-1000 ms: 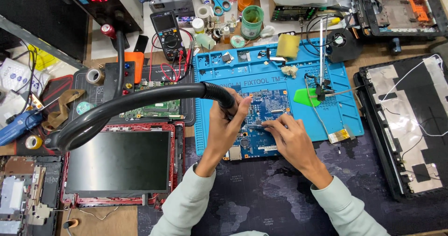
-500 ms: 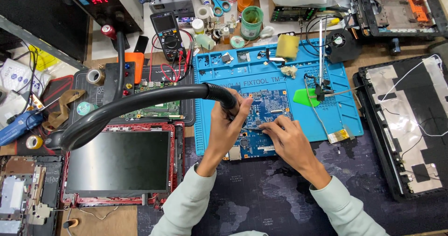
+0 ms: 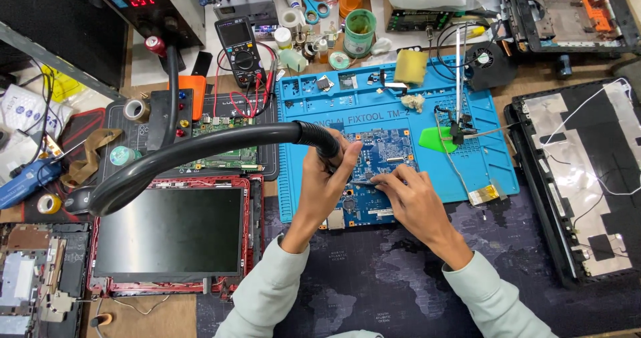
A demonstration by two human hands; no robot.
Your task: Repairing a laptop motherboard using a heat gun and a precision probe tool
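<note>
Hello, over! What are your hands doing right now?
Left hand gripping black hot-air nozzle. Right hand pressing thin metal tweezers on blue circuit board. Black hose crosses the bench.

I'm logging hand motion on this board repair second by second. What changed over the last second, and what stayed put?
Very little changed. The right hand, with a thin metal tool, slid slightly left and down along the blue circuit board. The left hand kept its grip on the black hot-air hose nozzle over the board. The blue silicone work mat, board and red-framed laptop screen stayed in place.
</note>
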